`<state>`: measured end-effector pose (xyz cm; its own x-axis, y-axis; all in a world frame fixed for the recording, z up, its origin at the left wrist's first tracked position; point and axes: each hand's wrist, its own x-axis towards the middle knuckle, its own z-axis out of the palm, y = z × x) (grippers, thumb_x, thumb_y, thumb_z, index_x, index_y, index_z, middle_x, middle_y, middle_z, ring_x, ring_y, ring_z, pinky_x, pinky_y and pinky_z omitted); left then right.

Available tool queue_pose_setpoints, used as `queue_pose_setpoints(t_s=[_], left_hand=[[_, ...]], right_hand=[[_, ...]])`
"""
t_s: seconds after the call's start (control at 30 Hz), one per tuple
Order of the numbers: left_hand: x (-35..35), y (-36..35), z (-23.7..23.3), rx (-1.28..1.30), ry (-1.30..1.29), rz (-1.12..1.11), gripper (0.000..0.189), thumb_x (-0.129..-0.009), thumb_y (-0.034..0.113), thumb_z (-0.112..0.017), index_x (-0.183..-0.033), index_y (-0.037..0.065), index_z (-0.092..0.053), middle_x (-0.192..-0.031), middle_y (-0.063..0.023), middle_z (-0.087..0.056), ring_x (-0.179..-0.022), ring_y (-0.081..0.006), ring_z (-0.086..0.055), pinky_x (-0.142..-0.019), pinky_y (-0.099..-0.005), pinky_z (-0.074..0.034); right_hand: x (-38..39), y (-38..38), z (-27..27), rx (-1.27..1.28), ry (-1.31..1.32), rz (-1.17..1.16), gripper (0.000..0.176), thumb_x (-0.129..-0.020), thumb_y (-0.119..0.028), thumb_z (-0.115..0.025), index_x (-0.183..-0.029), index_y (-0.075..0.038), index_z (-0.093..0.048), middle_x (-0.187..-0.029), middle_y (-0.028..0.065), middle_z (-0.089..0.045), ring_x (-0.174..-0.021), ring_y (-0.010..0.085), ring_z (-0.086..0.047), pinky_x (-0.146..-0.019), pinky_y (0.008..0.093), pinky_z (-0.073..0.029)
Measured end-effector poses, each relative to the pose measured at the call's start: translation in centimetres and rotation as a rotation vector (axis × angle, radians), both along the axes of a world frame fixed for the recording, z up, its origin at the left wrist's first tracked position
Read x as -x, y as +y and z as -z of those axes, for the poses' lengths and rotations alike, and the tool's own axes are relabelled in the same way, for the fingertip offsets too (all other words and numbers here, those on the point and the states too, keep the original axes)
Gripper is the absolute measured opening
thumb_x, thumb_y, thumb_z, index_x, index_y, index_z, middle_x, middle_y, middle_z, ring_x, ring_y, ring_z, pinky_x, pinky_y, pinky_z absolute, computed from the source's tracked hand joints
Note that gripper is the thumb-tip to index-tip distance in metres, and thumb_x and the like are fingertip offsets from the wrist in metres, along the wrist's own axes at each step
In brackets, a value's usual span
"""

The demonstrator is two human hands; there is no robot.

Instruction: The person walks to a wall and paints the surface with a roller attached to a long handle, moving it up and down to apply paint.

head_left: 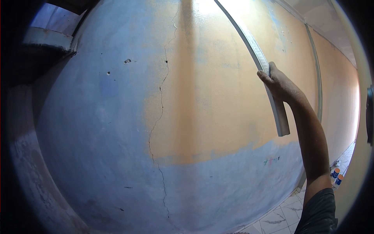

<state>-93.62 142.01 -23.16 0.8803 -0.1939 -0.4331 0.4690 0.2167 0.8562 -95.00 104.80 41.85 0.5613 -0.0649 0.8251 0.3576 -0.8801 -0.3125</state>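
My right hand [282, 84] is raised at the right, its fingers and thumb wrapped round a long, straight grey bar [249, 41]. The bar slants from the top middle of the view down to the right, and its lower end sticks out below the hand. Behind it stands a wall [222, 97], painted orange in the middle and blue at the left and bottom. A thin crack runs down the wall, left of the bar. My left hand is not in view.
Small holes mark the blue part of the wall. At the right edge, two orange-topped containers [339, 179] stand on the tiled floor [272, 220]. A dark ledge [48, 48] juts out at the upper left. A vertical strip [316, 70] runs along the right wall.
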Motion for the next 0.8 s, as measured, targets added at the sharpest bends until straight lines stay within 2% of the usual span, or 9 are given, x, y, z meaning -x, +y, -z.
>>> queue_pose_setpoints(t_s=[0.1,0.23,0.4,0.53,0.67,0.73,0.8], left_hand=[[0.1,0.3,0.0,-0.002,0.004,0.002,0.039,-0.097,0.038,-0.055,-0.123,0.010,-0.053,-0.107,-0.0041,-0.060,-0.090,-0.0157,-0.057,-0.078,-0.0316,-0.045],[0.0,0.7,0.0,-0.007,0.007,0.002,0.039,-0.096,0.038,-0.055,-0.124,0.010,-0.053,-0.107,-0.0041,-0.060,-0.090,-0.0159,-0.057,-0.078,-0.0319,-0.045],[-0.1,1.1,0.1,-0.007,0.017,0.000,0.040,-0.096,0.038,-0.056,-0.124,0.010,-0.053,-0.107,-0.0041,-0.060,-0.091,-0.0162,-0.057,-0.079,-0.0322,-0.044],[0.0,1.5,0.2,-0.009,0.029,0.000,0.040,-0.096,0.039,-0.056,-0.124,0.010,-0.053,-0.108,-0.0042,-0.060,-0.091,-0.0164,-0.057,-0.080,-0.0325,-0.044],[-0.1,1.8,0.3,0.001,0.034,-0.001,0.040,-0.096,0.039,-0.056,-0.124,0.011,-0.053,-0.108,-0.0042,-0.060,-0.092,-0.0166,-0.057,-0.080,-0.0327,-0.044],[-0.1,2.0,0.3,0.001,0.036,-0.001,0.040,-0.096,0.039,-0.057,-0.124,0.011,-0.053,-0.108,-0.0042,-0.060,-0.092,-0.0167,-0.057,-0.081,-0.0328,-0.044],[0.0,2.2,0.2,0.004,0.036,-0.004,0.040,-0.095,0.039,-0.057,-0.124,0.011,-0.053,-0.108,-0.0042,-0.060,-0.092,-0.0168,-0.057,-0.081,-0.0330,-0.044]], right_hand=[[-0.6,-0.1,2.8,0.046,-0.063,-0.053,0.054,-0.097,-0.040,-0.048,-0.113,0.011,-0.042,-0.088,0.0351,-0.061,-0.084,0.0433,-0.065,-0.077,0.0490,-0.050],[0.4,0.1,10.1,-0.019,0.044,-0.038,0.049,-0.095,-0.036,-0.051,-0.110,0.009,-0.038,-0.084,0.0385,-0.058,-0.085,0.0521,-0.061,-0.074,0.0524,-0.049],[2.7,0.8,17.6,-0.111,0.131,-0.065,0.045,-0.094,-0.030,-0.052,-0.112,0.008,-0.036,-0.082,0.0377,-0.059,-0.085,0.0538,-0.061,-0.074,0.0536,-0.048],[1.7,0.3,15.0,-0.076,0.094,-0.033,0.047,-0.093,-0.031,-0.055,-0.111,0.008,-0.037,-0.081,0.0368,-0.058,-0.084,0.0525,-0.061,-0.074,0.0518,-0.049],[-0.3,1.0,7.9,0.008,-0.009,-0.034,0.049,-0.094,-0.037,-0.053,-0.108,0.009,-0.041,-0.082,0.0348,-0.059,-0.080,0.0468,-0.063,-0.073,0.0506,-0.049],[-1.5,1.9,4.0,0.052,-0.037,0.020,0.053,-0.097,-0.040,-0.047,-0.114,0.010,-0.041,-0.084,0.0315,-0.061,-0.078,0.0388,-0.066,-0.073,0.0476,-0.052],[-2.3,3.0,0.5,0.029,-0.019,0.025,0.055,-0.098,-0.039,-0.046,-0.117,0.012,-0.040,-0.085,0.0310,-0.062,-0.078,0.0373,-0.067,-0.072,0.0459,-0.054]])
